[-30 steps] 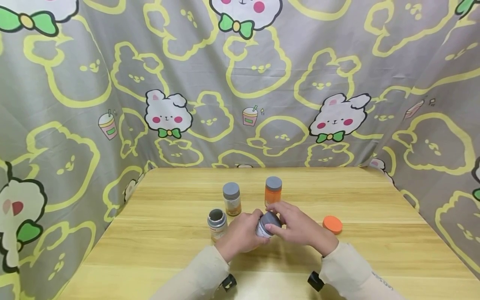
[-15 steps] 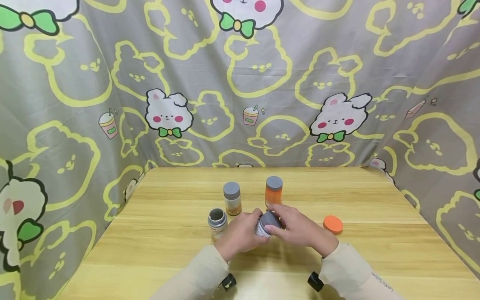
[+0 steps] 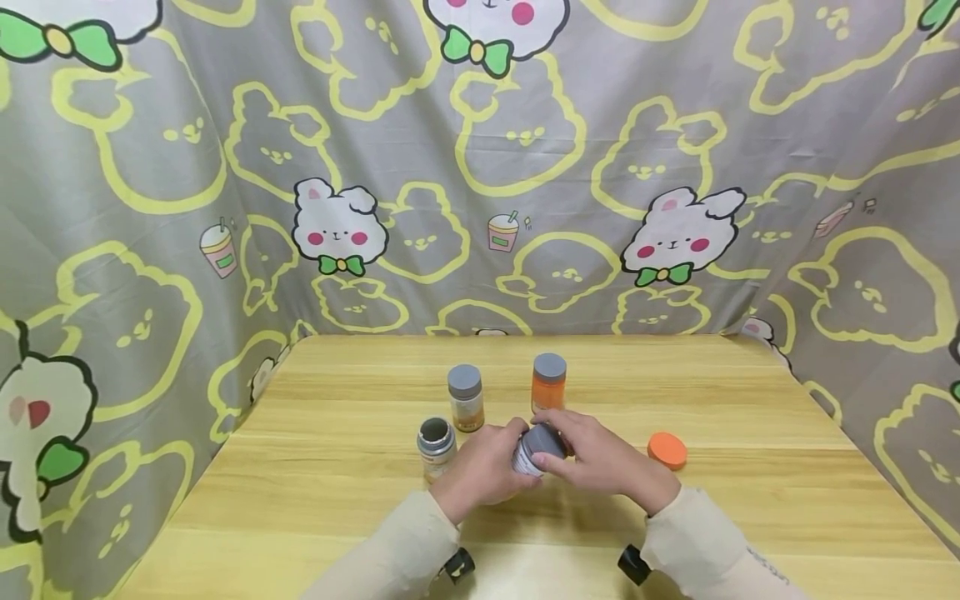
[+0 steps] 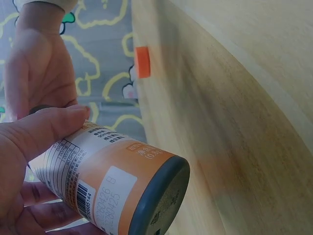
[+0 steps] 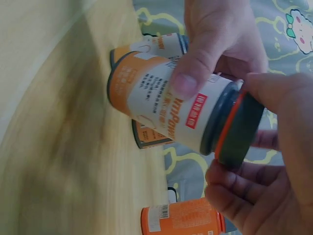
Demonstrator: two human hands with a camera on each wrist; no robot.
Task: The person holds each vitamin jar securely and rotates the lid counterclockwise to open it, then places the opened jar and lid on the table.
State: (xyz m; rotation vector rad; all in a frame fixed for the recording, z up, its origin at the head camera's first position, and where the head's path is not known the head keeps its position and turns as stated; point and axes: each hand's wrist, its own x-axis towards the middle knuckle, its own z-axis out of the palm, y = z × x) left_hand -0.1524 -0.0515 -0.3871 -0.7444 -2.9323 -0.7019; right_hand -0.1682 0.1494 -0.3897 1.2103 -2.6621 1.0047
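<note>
Both hands work on one white and orange supplement bottle (image 3: 527, 464), tilted over the table near the middle. Its body (image 4: 115, 178) lies in my left hand (image 3: 487, 468), thumb on one side and fingers round the other. My right hand (image 3: 603, 457) grips the dark grey lid (image 5: 242, 129) between thumb and fingers. Along the lid's lower edge, the right wrist view shows an orange-red ring beside the bottle's dark neck. Left of the hands stands a similar bottle (image 3: 437, 454) without a lid, its mouth facing up. The left forearm and hand partly cover it.
Behind the hands stand a white and orange bottle (image 3: 467, 407) with a grey lid and an orange bottle (image 3: 549, 390), also grey-lidded. An orange lid (image 3: 667, 451) lies on the wooden table (image 3: 337, 467) to the right. A patterned curtain (image 3: 420, 317) surrounds the table's back and sides.
</note>
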